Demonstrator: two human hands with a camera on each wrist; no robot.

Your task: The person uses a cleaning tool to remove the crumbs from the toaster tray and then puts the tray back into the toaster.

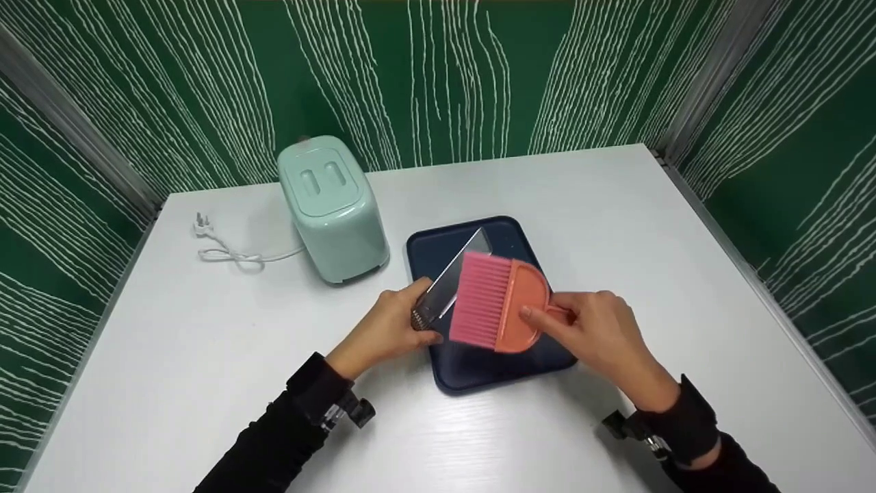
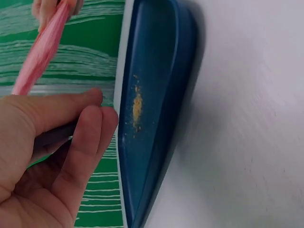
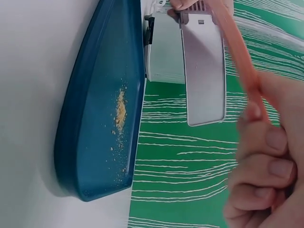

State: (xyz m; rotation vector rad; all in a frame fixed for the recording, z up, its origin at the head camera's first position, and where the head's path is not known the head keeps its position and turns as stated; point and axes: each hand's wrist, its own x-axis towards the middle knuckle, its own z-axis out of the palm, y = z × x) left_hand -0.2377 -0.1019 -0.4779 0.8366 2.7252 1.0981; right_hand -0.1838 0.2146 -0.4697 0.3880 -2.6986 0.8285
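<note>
My left hand (image 1: 393,318) pinches the dark slotted end of a toaster crumb tray (image 3: 204,71), a thin rectangular metal plate held tilted above the navy tray (image 1: 472,373). In my right hand (image 1: 602,329) is a small brush (image 1: 523,308) with pink bristles and an orange body; the thumb presses on its body and the fingers curl round its handle. The bristles point left and overlap the crumb tray in the head view. Yellowish crumbs (image 3: 120,111) lie scattered on the floor of the navy tray, below both hands.
A mint-green toaster (image 1: 335,212) stands at the back left of the white table (image 1: 205,356). Its white cord and plug (image 1: 203,226) lie to its left. Green walls with white streaks (image 1: 458,82) rise behind the table and along both sides.
</note>
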